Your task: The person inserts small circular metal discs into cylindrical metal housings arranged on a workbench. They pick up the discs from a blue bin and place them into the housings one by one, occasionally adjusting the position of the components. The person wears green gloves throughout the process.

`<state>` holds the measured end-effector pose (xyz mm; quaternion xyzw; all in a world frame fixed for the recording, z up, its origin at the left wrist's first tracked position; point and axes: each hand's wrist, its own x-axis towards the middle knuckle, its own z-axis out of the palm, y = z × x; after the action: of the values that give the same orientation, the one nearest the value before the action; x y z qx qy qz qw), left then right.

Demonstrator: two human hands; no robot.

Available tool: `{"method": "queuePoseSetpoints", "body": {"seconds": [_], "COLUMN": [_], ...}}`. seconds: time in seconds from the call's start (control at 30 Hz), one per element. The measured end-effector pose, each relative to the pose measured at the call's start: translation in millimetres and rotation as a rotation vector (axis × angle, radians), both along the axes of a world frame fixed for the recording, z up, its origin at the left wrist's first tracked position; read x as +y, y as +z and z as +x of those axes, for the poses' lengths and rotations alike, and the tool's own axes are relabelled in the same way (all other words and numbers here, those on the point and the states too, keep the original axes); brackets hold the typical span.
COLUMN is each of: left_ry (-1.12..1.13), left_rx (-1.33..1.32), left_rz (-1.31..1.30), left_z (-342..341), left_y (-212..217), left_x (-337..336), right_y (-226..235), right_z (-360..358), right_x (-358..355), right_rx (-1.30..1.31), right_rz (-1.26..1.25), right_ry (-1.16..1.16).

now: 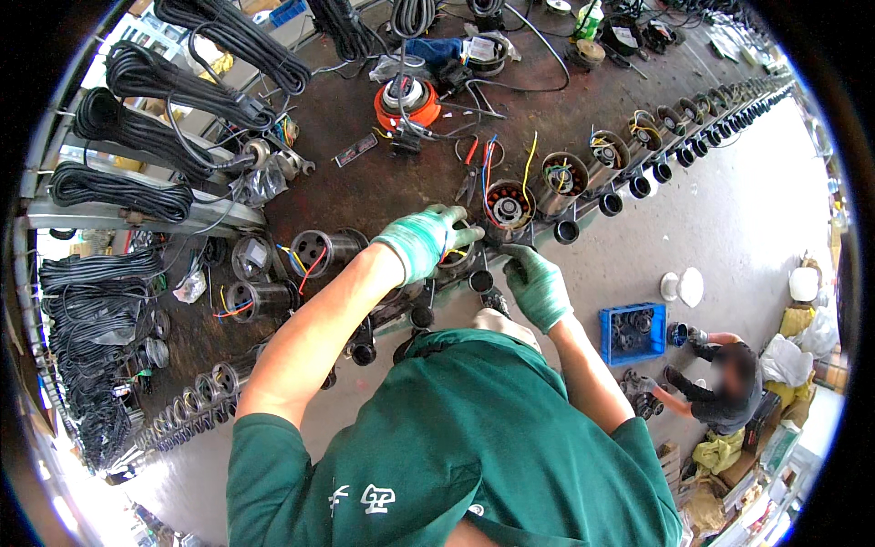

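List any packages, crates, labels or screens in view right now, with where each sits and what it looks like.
Blue plastic crate: on the floor right of the bench, rectangular, open-topped, holding dark round parts.
Dark rectangular tag: flat on the brown bench, left of the orange cable reel.
Green-and-white bottle: far end of the bench, upright.
Brown cardboard boxes: floor at lower right, behind the crouching person.
No screens in view.

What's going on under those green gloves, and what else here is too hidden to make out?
Head view only:
- The part under the left hand: the glove covers it.
- What the right hand pinches: too small, fingers hide it.
- The contents of the blue crate: too small.
- The bench's near edge: hidden behind the person's shoulders.
- The far row of motor housings: shrunk by the fisheye rim.
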<state>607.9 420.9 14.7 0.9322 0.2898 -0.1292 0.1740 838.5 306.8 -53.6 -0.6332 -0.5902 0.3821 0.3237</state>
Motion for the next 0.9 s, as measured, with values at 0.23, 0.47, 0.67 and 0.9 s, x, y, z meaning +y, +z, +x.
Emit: {"method": "queuePoseSetpoints", "body": {"seconds": [0.23, 0.47, 0.67, 0.9], "left_ry": [0.154, 0.108, 0.131, 0.149], "left_rx": [0.2, 0.226, 0.14, 0.161], "left_rz": [-0.056, -0.016, -0.153, -0.102], "left_z": [18, 23, 20, 26], "left_y": [-8, 3, 9, 6], "left_x": [2, 1, 10, 4], "right_y": [-11, -8, -14, -26], "right_z": [31, 56, 75, 91], "right_x": [1, 23, 41, 42], "right_rx": [0.003, -0.05, -0.079, -0.1], "right_rz": [0.098, 0.104, 0.093, 0.025], "right_ry": [0.1, 0.169, 0.223, 0.334]}}
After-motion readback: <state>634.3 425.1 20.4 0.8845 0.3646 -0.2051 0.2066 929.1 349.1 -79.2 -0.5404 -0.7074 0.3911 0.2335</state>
